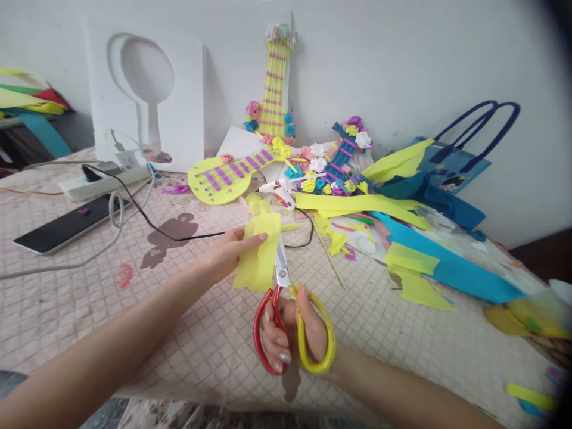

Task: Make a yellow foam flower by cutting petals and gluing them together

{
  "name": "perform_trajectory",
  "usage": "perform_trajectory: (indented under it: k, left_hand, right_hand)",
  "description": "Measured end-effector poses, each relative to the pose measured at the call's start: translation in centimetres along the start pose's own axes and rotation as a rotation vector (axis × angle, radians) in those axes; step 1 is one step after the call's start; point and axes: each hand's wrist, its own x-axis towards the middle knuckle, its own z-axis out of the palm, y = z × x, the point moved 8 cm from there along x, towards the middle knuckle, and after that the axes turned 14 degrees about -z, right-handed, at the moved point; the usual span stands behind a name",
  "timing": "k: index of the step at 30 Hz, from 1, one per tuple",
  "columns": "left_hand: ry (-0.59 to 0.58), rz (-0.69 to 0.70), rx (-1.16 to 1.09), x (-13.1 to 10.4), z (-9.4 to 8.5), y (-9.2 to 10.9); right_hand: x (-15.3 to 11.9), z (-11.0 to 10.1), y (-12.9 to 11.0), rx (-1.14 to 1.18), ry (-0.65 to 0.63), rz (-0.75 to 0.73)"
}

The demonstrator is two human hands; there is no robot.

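Clock directions taken from the middle of the scissor blades. At ten o'clock, far off, stacked coloured crepe paper (42, 109). At nine, a black-screened phone (58, 226) with a purple scrap (84, 210) on top. Near ten, a white power strip (105, 179) with plugs and cables. Between ten and eleven, against the wall (379, 53), a white board (185, 107) with a round-and-neck cutout; nearer on that bearing, a yellow guitar-shaped model (223, 176) with purple bands. Just beside the blades at nine, in the left hand (235, 247), a yellow crepe paper strip (257, 256), clamped between thumb on top and fingers behind. At twelve, a white glue gun (281, 190), and beyond, an upright yellow guitar neck (274, 89) with paper roses. In the right hand (297, 333), at six, red-and-yellow-handled scissors (282, 271): fingers curled together through the red loop, thumb apart in the yellow one, blades pointing to twelve at the strip's right edge. At one, a blue guitar-shaped model (340, 161) among paper roses. Near three, a thin wooden stick (329, 257). Around two, a blue tote bag (469, 167). At three, a long blue crepe paper strip (465, 274). Under it all, a quilted tablecloth (201, 333)
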Motion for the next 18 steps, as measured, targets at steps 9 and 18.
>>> perform_trajectory:
  k: [9, 18]
  left_hand:
    - [-0.045, 0.083, 0.01, 0.18, 0.45, -0.02]
    - [-0.033, 0.138, 0.029, -0.03, 0.82, -0.14]
  right_hand:
    - [0.06, 0.05, -0.21, -0.023, 0.032, -0.009]
    - [0.07, -0.05, -0.26, -0.004, 0.02, -0.018]
